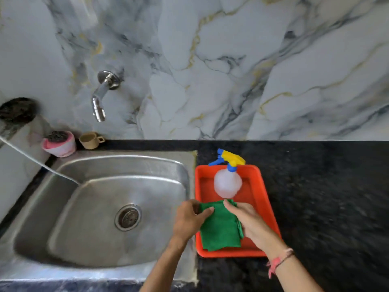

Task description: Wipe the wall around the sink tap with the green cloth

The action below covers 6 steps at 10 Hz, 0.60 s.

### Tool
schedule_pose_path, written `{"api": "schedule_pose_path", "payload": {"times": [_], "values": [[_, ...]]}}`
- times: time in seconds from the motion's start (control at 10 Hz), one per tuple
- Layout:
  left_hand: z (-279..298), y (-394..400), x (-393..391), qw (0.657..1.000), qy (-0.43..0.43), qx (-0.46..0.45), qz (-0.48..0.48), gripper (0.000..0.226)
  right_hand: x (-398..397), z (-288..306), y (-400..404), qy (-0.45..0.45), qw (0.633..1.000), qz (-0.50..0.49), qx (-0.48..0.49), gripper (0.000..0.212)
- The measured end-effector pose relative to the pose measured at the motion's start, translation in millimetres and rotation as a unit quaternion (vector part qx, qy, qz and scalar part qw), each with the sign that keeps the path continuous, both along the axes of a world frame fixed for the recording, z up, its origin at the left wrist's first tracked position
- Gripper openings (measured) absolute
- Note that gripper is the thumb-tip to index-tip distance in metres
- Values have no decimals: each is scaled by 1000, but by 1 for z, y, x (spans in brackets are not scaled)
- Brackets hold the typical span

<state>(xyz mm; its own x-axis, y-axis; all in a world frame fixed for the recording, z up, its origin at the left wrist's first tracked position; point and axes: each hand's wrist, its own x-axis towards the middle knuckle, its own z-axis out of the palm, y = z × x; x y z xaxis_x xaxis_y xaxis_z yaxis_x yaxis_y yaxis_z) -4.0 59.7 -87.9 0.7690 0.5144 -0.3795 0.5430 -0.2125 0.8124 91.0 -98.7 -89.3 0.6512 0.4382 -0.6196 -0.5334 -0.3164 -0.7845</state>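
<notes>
Green cloth (pixel 220 228) lengthwise toward wall (pixel 210 60)

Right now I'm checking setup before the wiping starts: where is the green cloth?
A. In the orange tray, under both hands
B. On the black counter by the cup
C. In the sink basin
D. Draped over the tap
A: the green cloth lies in the orange tray, with the left hand and right hand on it.

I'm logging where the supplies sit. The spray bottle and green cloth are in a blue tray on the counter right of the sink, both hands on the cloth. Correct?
Not quite: the tray is orange-red, not blue, as the head view shows. Otherwise right: spray bottle and green cloth are in it, right of the sink, with left hand and right hand on the cloth.
</notes>
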Motion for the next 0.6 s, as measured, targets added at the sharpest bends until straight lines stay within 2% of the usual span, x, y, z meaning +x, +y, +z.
{"api": "schedule_pose_path", "payload": {"times": [0.1, 0.2, 0.3, 0.4, 0.5, 0.6], "values": [[-14, -35, 16, 997, 19, 73, -9, 31, 13, -14, -17, -170, 971, 55, -159, 56], [-27, -51, 25, 988, 60, 137, -28, 33, 22, -18, -19, -243, 925, 129, -263, 52], [-26, -58, 28, 984, 76, 154, -41, 38, 28, -16, -24, -225, 919, 155, -284, 41], [0, -52, 29, 976, 30, 208, -64, 54, 40, 12, -36, -318, 874, 180, -320, 37], [73, -32, 39, 942, -113, 317, -10, 68, 63, 81, -40, -528, 787, 79, -310, 47], [170, -9, 54, 801, -289, 518, 82, 73, 89, 169, -35, -744, 620, -60, -243, 70]]}}
